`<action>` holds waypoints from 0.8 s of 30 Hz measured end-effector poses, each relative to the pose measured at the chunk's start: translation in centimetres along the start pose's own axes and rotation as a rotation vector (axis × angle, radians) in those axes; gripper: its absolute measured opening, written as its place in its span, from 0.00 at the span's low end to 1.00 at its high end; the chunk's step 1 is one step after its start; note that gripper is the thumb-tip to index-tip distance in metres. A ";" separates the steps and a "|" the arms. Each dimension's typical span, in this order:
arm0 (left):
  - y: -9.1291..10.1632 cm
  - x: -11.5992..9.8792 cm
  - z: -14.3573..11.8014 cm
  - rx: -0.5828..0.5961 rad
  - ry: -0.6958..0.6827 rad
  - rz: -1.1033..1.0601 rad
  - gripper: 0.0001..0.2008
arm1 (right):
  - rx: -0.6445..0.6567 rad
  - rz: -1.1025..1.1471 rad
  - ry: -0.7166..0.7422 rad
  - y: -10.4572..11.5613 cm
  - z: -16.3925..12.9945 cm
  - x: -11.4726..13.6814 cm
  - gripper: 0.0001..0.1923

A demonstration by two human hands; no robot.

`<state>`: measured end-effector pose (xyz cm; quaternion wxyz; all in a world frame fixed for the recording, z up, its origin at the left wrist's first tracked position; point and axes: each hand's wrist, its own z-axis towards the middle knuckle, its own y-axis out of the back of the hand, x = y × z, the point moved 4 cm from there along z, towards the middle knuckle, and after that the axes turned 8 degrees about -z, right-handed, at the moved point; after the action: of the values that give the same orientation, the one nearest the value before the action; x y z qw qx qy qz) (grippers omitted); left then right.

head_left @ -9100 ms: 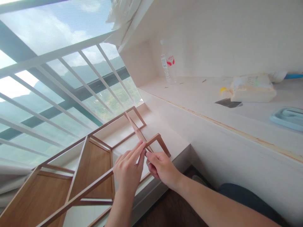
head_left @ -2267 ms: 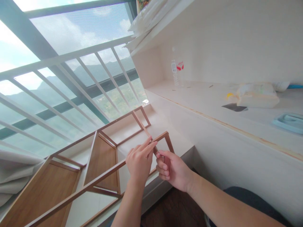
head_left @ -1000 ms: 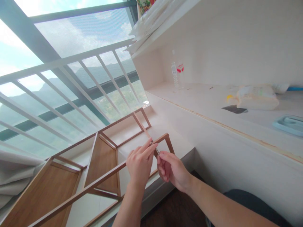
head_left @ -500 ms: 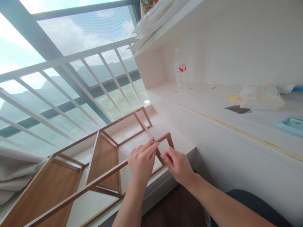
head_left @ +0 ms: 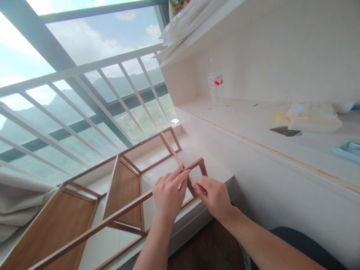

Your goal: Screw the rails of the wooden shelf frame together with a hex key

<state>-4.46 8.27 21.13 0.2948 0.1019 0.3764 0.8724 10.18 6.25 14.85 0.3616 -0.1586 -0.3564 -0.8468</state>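
Observation:
A brown wooden shelf frame point(head_left: 123, 210) with slim rails and flat panels lies on its side along the white window ledge. My left hand point(head_left: 170, 193) grips its near long rail at the joint with a crossbar. The index finger and thumb lie stretched over that joint, while the other fingers curl out of sight. Beside the same crossbar, my right hand point(head_left: 212, 193) is closed in a pinch, fingertips close to the wood. Whatever sits between those fingertips is too small and covered to make out.
To the right runs a white shelf board point(head_left: 239, 116) bearing clear plastic bottles point(head_left: 215, 86), a pale plastic package point(head_left: 313, 116) and a light blue object point(head_left: 347, 150). White railings point(head_left: 104, 90) stand before the window. A grey curtain point(head_left: 22, 206) hangs at the left.
My right hand has shifted very slightly and its fingers have turned a little at the crossbar. My left hand and the shelf frame stay in place.

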 end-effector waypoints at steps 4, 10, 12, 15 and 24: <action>0.0 -0.1 0.0 0.011 0.004 -0.004 0.10 | 0.048 0.052 -0.010 0.0 0.0 0.2 0.21; 0.0 0.0 -0.3 0.033 0.001 -0.012 0.12 | 0.241 0.709 -0.419 -1.9 -0.3 -0.2 0.21; 0.0 0.1 -0.4 0.041 0.004 -0.012 0.12 | 0.292 1.002 -0.599 -2.9 -0.6 0.0 0.22; 0.0 0.2 -0.4 0.056 0.011 -0.023 0.12 | 0.361 1.377 -0.792 -4.0 -1.1 0.7 0.21; -0.1 0.0 -0.2 0.021 0.036 -0.013 0.08 | 0.322 1.044 -0.621 -3.0 -0.6 0.1 0.22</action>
<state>-4.50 8.18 20.91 0.2926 0.0867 0.3916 0.8680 7.97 7.26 13.02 0.6264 -0.4939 -0.4433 -0.4089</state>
